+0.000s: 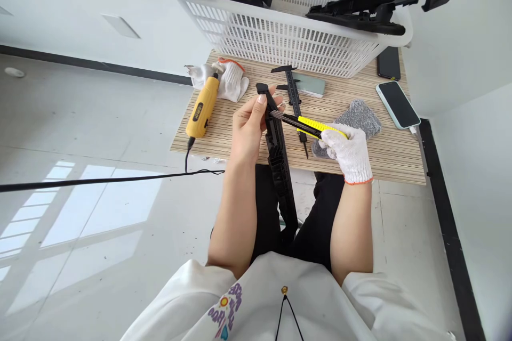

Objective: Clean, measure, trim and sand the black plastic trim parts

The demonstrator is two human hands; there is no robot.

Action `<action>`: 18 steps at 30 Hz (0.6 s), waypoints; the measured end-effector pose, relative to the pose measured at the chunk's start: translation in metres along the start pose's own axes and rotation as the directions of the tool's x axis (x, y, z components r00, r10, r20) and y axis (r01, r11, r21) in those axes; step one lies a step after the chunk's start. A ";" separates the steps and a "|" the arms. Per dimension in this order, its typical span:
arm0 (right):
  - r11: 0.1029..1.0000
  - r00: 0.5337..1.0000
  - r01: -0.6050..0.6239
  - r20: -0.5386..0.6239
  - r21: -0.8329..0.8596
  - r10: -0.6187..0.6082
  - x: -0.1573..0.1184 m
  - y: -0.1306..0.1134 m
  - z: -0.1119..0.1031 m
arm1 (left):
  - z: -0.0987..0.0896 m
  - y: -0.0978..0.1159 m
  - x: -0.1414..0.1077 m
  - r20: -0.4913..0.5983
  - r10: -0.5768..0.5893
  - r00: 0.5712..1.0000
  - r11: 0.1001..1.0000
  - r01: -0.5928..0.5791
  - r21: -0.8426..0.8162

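My left hand (250, 122), bare, is closed around the upper end of a long black plastic part (280, 162). The part slants down over the table's front edge to between my knees. In a white knit glove, my right hand (347, 148) grips a yellow utility knife (316, 126). Its blade is out and points left, meeting the plastic part just below my left fingers; whether it cuts in, I cannot tell. Behind the knife lies a black caliper (293, 93). A grey cloth (362, 117) is partly hidden under my right hand.
A white plastic basket (280, 37) holding several black parts (360, 10) stands at the table's back. On the left lie a corded yellow rotary tool (203, 106) and white gloves (232, 80). A pale green box (310, 85) and two phones (398, 104) lie on the wood-grain table (384, 162).
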State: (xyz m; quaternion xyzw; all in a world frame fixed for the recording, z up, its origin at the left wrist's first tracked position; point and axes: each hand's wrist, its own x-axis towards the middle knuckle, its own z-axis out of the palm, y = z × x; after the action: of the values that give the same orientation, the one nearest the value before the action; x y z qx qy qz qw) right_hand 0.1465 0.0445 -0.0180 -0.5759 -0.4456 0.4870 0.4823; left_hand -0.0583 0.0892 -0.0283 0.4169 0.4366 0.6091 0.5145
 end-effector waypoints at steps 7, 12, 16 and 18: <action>0.991 0.993 0.075 -0.079 -0.107 -0.084 0.003 0.008 0.006 | -0.002 -0.003 -0.001 0.048 0.177 0.983 0.938 -0.183 0.294; 0.964 0.977 0.145 -0.124 -0.225 -0.175 0.004 0.007 0.012 | -0.004 -0.012 0.005 0.058 0.347 0.936 0.823 -0.333 0.461; 0.941 0.976 0.162 -0.094 -0.298 -0.198 0.005 0.006 0.018 | 0.001 0.030 -0.026 0.006 0.531 0.847 0.697 -0.441 0.565; 0.940 0.976 0.163 -0.093 -0.299 -0.199 0.006 0.007 0.020 | 0.005 0.067 -0.058 0.211 0.473 0.855 0.690 -0.509 0.515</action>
State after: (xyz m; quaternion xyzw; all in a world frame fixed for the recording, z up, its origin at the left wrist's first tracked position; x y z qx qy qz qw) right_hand 0.1279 0.0514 -0.0272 -0.6255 -0.5330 0.3340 0.4616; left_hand -0.0640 0.0262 0.0341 0.6670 0.4502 0.5580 0.2026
